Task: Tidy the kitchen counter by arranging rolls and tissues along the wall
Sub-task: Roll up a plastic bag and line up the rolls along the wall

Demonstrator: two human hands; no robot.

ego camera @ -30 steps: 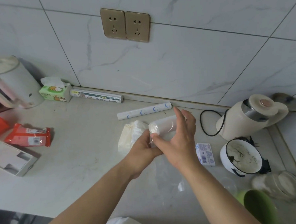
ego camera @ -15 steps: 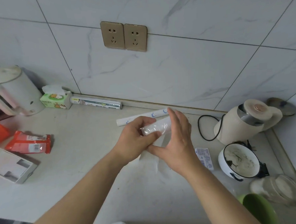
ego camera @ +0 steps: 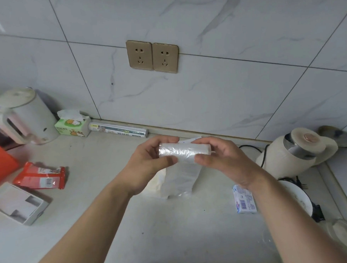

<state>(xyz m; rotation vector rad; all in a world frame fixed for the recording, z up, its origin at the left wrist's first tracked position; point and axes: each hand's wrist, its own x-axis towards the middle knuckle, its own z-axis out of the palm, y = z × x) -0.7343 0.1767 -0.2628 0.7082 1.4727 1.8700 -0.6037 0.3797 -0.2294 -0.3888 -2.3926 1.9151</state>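
Both hands hold a clear plastic-bag roll (ego camera: 179,152) level above the counter, in the middle of the view. My left hand (ego camera: 148,164) grips its left end and my right hand (ego camera: 220,159) grips its right end. A loose strip of clear film (ego camera: 180,181) hangs down from the roll. A white roll with blue marks (ego camera: 191,140) peeks out behind it. Against the wall lie a long boxed foil roll (ego camera: 118,130) and a green tissue pack (ego camera: 73,126). A crumpled white bag (ego camera: 157,184) lies under my hands.
A white kettle (ego camera: 27,117) stands at the far left, another kettle (ego camera: 296,153) with its cord at the right. A red wipes pack (ego camera: 40,176), a white box (ego camera: 15,204), a small blue-white pack (ego camera: 244,202) and a bowl (ego camera: 298,197) lie on the counter (ego camera: 91,196).
My hands lifted the clear roll higher and turned it level. The right hand went from flat against the roll to gripping its end, and film now hangs below.
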